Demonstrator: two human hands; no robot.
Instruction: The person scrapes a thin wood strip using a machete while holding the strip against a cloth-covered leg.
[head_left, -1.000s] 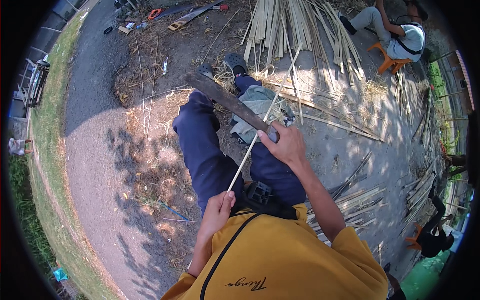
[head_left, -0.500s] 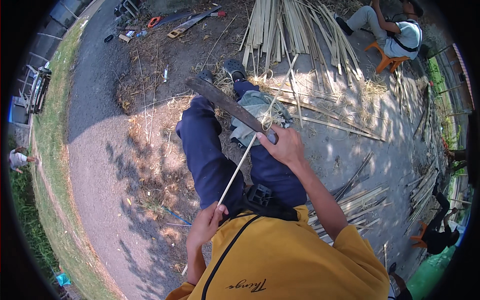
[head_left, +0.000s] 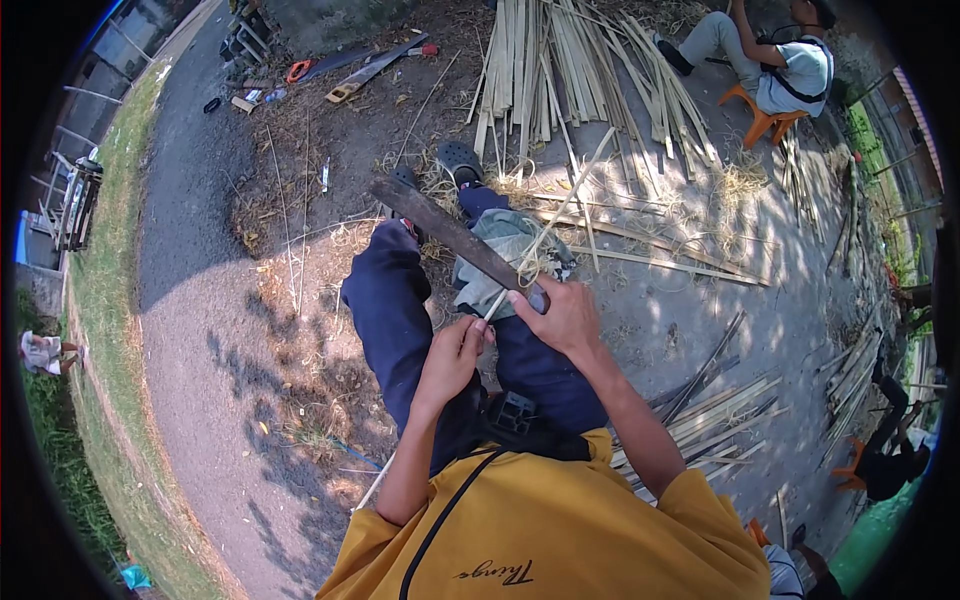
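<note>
My right hand (head_left: pixel 562 318) is closed around the handle end of a long dark machete (head_left: pixel 445 228), with its thumb pressed near the pale bamboo strip. The blade slants up and left over my legs. My left hand (head_left: pixel 452 358) pinches the bamboo strip (head_left: pixel 495 304) just below the blade. The strip passes at the blade near my right thumb, and its far end extends up and right. Curled shavings (head_left: pixel 530 268) cling beside the blade. A grey-green cloth (head_left: pixel 490 240) lies over my right leg beneath the machete.
A large pile of bamboo strips (head_left: pixel 560 70) lies ahead, with more strips (head_left: pixel 710 420) at my right. Handsaws (head_left: pixel 375 68) rest at the far left. A person (head_left: pixel 790 70) sits on an orange stool (head_left: pixel 757 118) at the far right; another person (head_left: pixel 890 450) is near the right edge.
My left hand has moved forward and right along the bamboo strip, from near my waist to close below the blade. My right hand and the machete stay nearly in place.
</note>
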